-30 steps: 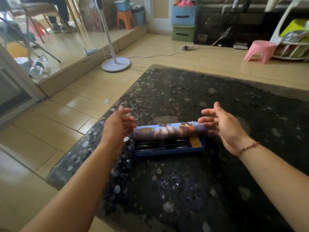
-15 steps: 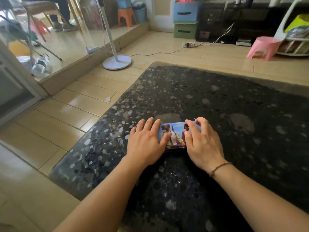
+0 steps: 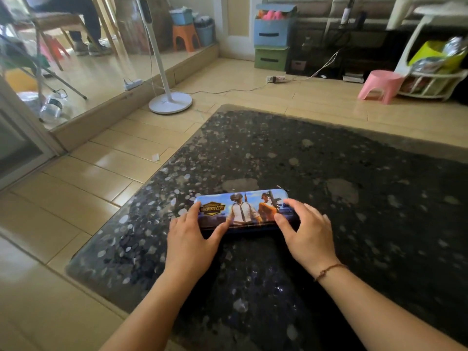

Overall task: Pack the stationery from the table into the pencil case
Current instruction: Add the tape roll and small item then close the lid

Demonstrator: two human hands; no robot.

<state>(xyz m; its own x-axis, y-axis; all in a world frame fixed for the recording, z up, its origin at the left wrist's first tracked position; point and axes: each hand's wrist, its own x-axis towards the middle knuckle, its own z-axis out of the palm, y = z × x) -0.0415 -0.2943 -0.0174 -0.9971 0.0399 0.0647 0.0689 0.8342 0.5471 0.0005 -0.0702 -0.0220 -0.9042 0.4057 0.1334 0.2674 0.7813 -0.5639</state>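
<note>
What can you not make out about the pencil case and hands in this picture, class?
- Contents of the case, head view: shut lid covers them.
- Front edge and latch: left hand and right hand cover the ends.
- Fingertip pressure: too small to judge.

Case: pencil case [image 3: 241, 208] closed, flat on dark speckled table [image 3: 329, 173].
Left hand [image 3: 188, 240]: fingers on case's left end.
Right hand [image 3: 307, 234]: fingers on right end.
</note>
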